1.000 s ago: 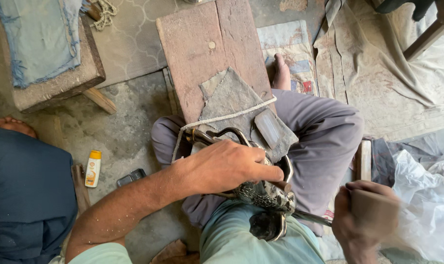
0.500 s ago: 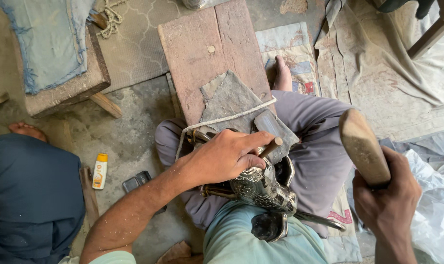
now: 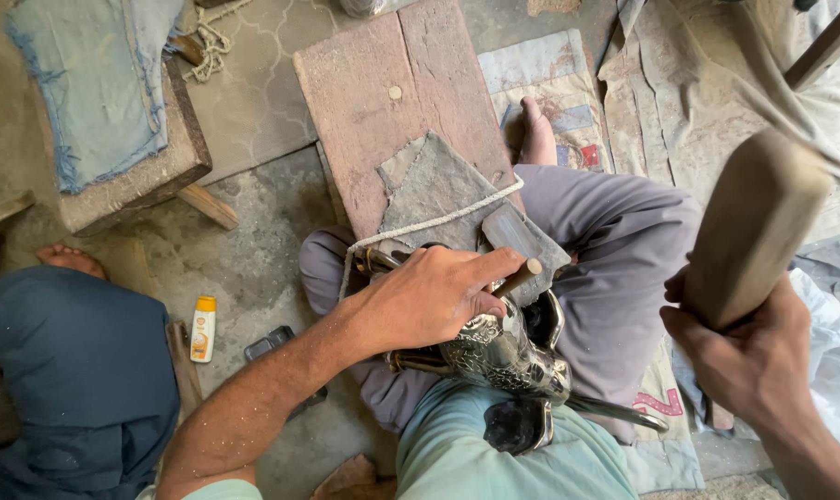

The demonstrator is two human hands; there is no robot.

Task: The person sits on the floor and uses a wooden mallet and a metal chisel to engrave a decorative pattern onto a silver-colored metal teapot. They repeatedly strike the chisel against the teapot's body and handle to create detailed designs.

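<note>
My left hand (image 3: 429,296) grips a thin punch tool (image 3: 520,276) with a pale tip, held against an ornate silver metal vessel (image 3: 498,352) lying in my lap. My right hand (image 3: 753,356) is shut on a wooden mallet (image 3: 753,231), raised high at the right, well above the vessel. A white cord (image 3: 429,225) runs over a grey pad (image 3: 438,185) on a reddish wooden board (image 3: 373,102) in front of my knees. My bare foot (image 3: 535,134) rests beside the board.
A wooden stool (image 3: 151,176) covered with blue denim stands at upper left. Another person in dark blue trousers (image 3: 63,370), with a bare foot (image 3: 63,259), sits at left. A small yellow bottle (image 3: 202,329) and a dark object (image 3: 272,343) lie on the concrete floor. Cloths cover the right.
My right hand has lifted the mallet from low beside my thigh up high at the right. My left hand stays on the punch against the vessel.
</note>
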